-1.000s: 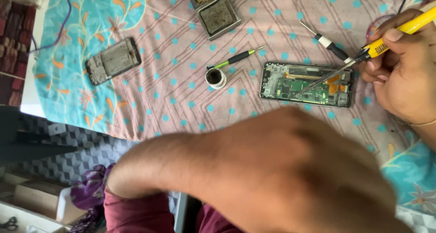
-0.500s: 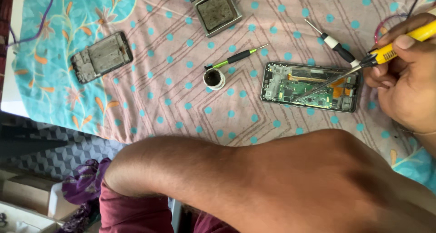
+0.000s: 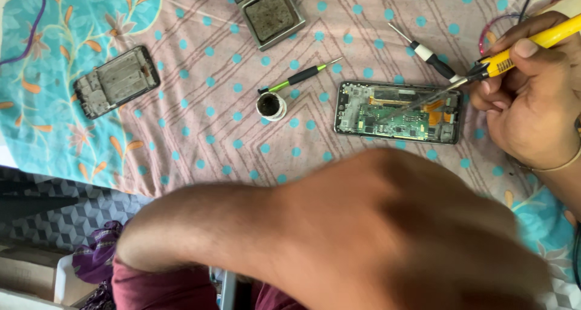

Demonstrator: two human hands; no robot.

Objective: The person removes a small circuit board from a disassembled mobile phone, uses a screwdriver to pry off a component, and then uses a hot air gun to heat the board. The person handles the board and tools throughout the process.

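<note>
Compared with the frame half a second earlier, the blurred left forearm and hand (image 3: 387,237) still fill the near part of the view, now reaching further toward the right edge; the soldering iron (image 3: 520,53) and the opened phone (image 3: 399,111) keep their places on the dotted cloth (image 3: 200,122). The right hand (image 3: 535,104) grips the yellow handle of the soldering iron between thumb and curled fingers (image 3: 525,47), which close on the handle just behind its black collar. The shaft and tip extend out of the fingers to the left and nearer, with the tip over the circuit board inside the opened phone, near its right half. The iron's long axis runs diagonally, handle far-right, tip near-left. The phone lies flat with its long axis left to right. Whether the left hand's fingers are closed or released cannot be told through the blur. A small round pot (image 3: 270,106) and a green-tipped tool (image 3: 299,78) lie left of the phone, a bare phone frame (image 3: 117,81) further left, a square metal tray (image 3: 270,15) at the far edge.
</note>
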